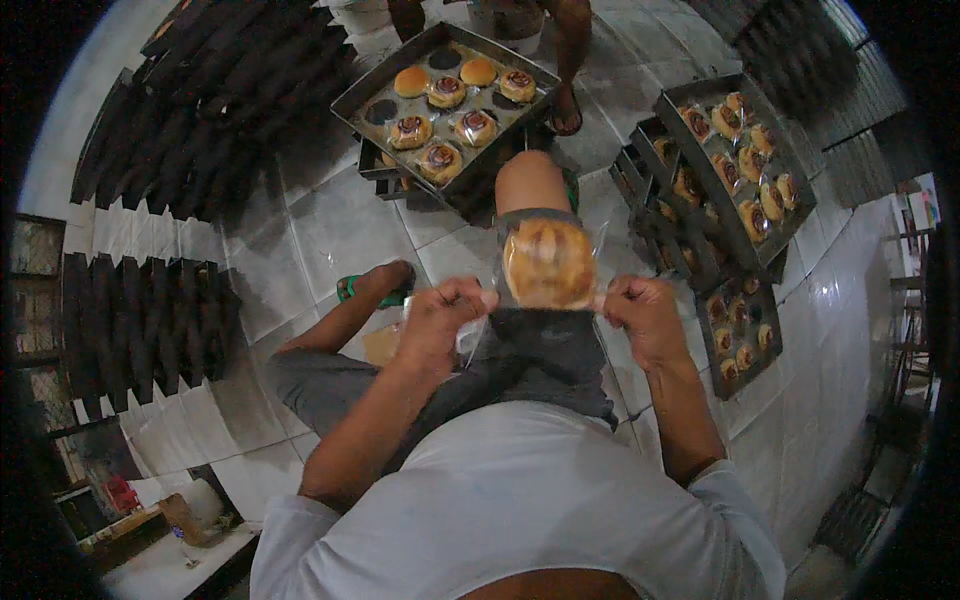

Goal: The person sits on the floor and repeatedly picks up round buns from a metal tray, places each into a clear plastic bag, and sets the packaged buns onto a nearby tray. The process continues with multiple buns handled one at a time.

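A golden-brown bun (548,262), somewhat blurred, sits in a clear plastic bag (602,240) held above my lap. My left hand (445,318) pinches one corner of the bag with closed fingers. On the opposite side, my right hand (643,315) is closed on the other corner, so the bag is stretched between the two. Past my raised knee stands a dark square tray (368,92) with several buns, some topped with a brown swirl and wrapped in clear plastic. Two plain round buns (478,71) lie among them.
Stacked trays (668,195) of wrapped buns stand to the right on the tiled floor (340,215), with a smaller bun tray (758,335) nearer me. Dark trays are piled in stacks (150,320) along the left. Another person's leg (570,50) shows behind the front tray.
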### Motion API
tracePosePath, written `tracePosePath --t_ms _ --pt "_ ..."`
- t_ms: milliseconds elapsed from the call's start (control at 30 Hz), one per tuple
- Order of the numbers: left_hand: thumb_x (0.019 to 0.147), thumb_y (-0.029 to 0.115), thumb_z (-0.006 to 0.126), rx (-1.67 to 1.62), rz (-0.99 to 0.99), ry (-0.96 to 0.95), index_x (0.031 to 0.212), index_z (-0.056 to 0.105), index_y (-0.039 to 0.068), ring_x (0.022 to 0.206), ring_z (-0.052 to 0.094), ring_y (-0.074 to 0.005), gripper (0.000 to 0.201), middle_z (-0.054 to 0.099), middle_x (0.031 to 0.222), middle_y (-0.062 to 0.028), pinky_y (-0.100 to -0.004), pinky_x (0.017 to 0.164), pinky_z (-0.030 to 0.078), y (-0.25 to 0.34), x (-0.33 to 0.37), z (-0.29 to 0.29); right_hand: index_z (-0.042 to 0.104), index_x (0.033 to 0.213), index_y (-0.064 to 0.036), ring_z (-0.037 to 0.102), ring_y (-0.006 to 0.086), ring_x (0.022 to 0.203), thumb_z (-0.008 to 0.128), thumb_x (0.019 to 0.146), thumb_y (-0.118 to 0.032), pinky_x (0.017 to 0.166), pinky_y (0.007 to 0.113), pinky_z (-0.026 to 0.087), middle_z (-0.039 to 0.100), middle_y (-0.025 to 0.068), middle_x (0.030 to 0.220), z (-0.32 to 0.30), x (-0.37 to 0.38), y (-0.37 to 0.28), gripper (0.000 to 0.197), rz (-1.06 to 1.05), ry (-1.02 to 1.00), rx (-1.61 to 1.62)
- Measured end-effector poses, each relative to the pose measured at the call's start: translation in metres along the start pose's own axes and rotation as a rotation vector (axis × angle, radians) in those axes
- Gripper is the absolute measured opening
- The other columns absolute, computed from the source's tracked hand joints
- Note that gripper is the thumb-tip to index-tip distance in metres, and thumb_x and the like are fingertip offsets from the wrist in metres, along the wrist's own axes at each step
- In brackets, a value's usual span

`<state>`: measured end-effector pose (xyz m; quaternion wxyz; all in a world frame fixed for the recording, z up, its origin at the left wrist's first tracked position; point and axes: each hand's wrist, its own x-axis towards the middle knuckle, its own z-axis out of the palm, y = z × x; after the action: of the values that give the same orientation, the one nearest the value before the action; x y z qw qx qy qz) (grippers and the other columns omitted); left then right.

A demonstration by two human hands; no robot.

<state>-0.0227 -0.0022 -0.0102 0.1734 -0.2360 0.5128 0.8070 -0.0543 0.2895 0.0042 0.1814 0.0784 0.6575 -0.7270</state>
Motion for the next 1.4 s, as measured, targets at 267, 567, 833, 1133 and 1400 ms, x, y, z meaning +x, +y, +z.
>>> tracePosePath --t_ms 267,567,833,1133,1400 --pt "0.088 0.023 0.08 0.766 0.376 -0.059 0.092 0.075 0.001 0.088 0.067 -0.0304 0.023 0.067 0.09 -0.0169 -0.0388 0.083 0.05 -0.061 0.021 -0.005 0.073 0.111 0.0017 0.066 0.0123 0.08 0.081 0.088 -0.015 0.071 0.027 0.052 0.073 0.0057 0.094 -0.022 0.007 0.079 0.03 0.104 0.32 0.035" --pt "0.091 0.011 0.074 0.777 0.745 0.228 0.121 0.068 0.003 0.1 0.069 -0.0341 0.032 0.069 0.115 -0.0191 -0.041 0.087 0.054 -0.059 0.004 -0.03 0.065 0.136 0.0016 0.072 0.0225 0.11 0.08 0.087 -0.015 0.098 0.036 0.056 0.075 0.0142 0.123 0.084 0.044 0.017 0.054 -0.273 -0.221 -0.506" --pt "0.082 0.046 0.075 1.888 0.644 0.228 0.129 0.07 0.01 0.14 0.047 -0.0415 0.059 0.056 0.154 -0.0073 -0.0749 0.119 0.022 -0.125 -0.008 -0.131 0.07 0.13 -0.0079 0.072 0.0347 0.11 0.08 0.083 -0.016 0.101 0.042 0.055 0.073 0.0159 0.125 0.181 0.264 -0.112 0.049 -1.401 0.276 -0.557" --pt "0.075 0.019 0.08 1.595 1.061 0.428 0.098 0.078 0.013 0.128 0.055 -0.0463 0.024 0.06 0.15 -0.005 -0.0825 0.115 0.022 -0.082 -0.044 -0.116 0.076 0.104 -0.0031 0.072 0.0272 0.09 0.08 0.087 -0.049 0.083 0.043 0.056 0.078 0.0131 0.097 0.215 0.173 -0.035 0.049 -0.313 -0.815 -1.048" --pt "0.092 0.04 0.079 -0.022 0.388 0.325 0.125 0.068 0.013 0.125 0.058 -0.0281 0.044 0.065 0.131 -0.0065 -0.0489 0.108 0.045 -0.021 -0.06 -0.082 0.075 0.108 -0.0008 0.066 0.0108 0.079 0.077 0.095 -0.019 0.067 0.027 0.05 0.074 0.0062 0.089 0.177 0.089 0.039 0.023 0.258 -0.658 0.152"
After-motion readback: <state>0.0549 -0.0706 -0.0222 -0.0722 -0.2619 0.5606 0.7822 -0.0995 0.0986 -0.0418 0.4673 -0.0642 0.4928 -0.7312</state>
